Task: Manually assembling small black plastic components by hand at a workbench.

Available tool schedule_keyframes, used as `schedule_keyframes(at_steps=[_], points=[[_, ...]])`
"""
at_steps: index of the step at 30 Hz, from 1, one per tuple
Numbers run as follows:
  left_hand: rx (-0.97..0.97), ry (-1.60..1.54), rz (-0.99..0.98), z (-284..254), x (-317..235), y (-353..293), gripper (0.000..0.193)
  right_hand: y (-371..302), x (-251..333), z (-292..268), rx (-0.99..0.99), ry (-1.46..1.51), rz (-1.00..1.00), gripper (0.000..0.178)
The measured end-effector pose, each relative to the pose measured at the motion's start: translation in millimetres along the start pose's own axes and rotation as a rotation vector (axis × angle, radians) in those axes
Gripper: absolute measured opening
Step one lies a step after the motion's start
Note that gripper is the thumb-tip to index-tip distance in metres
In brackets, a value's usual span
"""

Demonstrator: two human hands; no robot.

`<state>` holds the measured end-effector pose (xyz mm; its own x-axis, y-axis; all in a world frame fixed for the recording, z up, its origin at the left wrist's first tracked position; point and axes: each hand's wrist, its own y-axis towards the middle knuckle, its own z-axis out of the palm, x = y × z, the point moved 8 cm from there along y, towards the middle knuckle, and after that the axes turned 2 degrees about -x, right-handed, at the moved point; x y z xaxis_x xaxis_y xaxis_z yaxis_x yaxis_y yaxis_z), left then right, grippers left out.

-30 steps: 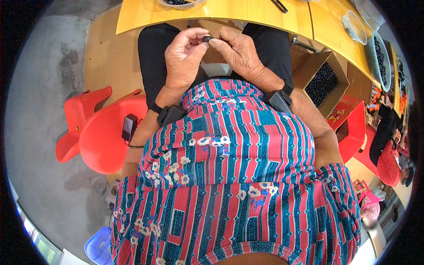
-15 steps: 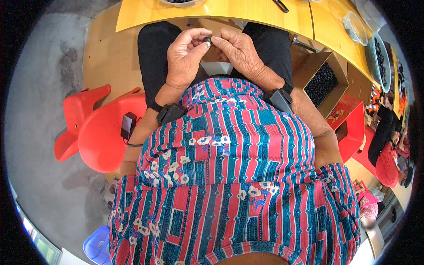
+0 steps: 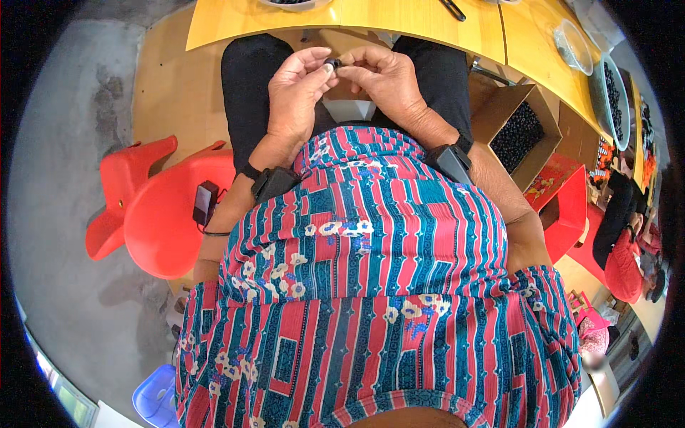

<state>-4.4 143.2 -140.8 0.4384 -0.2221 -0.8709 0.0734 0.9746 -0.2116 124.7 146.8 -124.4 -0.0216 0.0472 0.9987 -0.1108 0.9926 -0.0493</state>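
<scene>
A small black piece (image 3: pixel 334 63), too small to name, is pinched between my two hands above my lap, just short of the yellow table's edge. My left hand (image 3: pixel 301 84) grips it from the left with thumb and forefinger, the other fingers curled loosely. From the right, the thumb and forefinger of my right hand (image 3: pixel 385 77) close on the same piece. Below the hands, a white container (image 3: pixel 349 110) shows in part between my thighs; its inside is hidden.
The yellow table (image 3: pixel 421 25) runs across the top. On it are a bowl (image 3: pixel 296 3) of dark pieces, a black tool (image 3: pixel 453 8), a clear tub (image 3: pixel 573 46) and a pale basin (image 3: pixel 596 93). A cardboard box (image 3: pixel 492 132) of black pieces stands right; red chairs (image 3: pixel 164 221) stand left.
My right thumb and fingers have shifted a little around the small black piece, and my left fingers have opened slightly. Both hands stay in about the same place.
</scene>
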Motion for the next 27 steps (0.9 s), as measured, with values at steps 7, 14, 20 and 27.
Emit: schedule_keyframes(at_steps=[7, 14, 20, 27], points=[[0.005, -0.068, -0.061, -4, 5, -2, 0.022, 0, 7, 0, -0.034, -0.074, -0.100, 0.012], [0.040, -0.079, -0.101, -2, 8, 0, 0.023, 0, 19, 2, -0.003, -0.091, -0.270, 0.016], [0.047, -0.075, -0.126, 0, 10, 0, 0.022, 1, 14, 1, 0.005, 0.014, -0.222, 0.028], [0.067, -0.096, -0.186, 0, 19, 0, 0.018, -1, 20, -3, -0.025, -0.153, -0.345, 0.037]])
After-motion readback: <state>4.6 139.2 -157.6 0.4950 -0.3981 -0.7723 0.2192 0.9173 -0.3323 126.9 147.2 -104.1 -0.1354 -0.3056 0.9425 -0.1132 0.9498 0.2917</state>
